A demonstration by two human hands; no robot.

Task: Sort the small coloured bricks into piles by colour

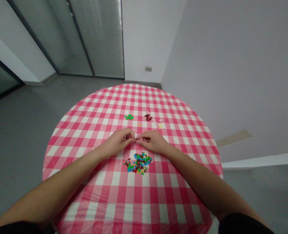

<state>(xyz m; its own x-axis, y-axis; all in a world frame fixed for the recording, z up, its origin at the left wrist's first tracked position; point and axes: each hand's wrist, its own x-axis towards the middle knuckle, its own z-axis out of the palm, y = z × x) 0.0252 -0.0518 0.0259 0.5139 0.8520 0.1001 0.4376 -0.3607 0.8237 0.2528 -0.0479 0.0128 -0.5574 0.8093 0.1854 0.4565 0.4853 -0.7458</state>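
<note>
Over the middle of the table my left hand and my right hand meet, fingertips almost touching. Both are closed in a pinch on a tiny dark brown piece, which looks like a toy building brick; its exact shape is too small to tell. Nearer to me lies a loose pile of mixed small bricks in blue, green, brown, yellow and white. Beyond my hands are a green brick group, a dark brown brick group and a few cream pieces.
A round table wears a red and white checked cover with wrinkles at the near edge. One small orange piece lies between the colour groups. Behind stand a glass partition and white walls, the right wall close to the table.
</note>
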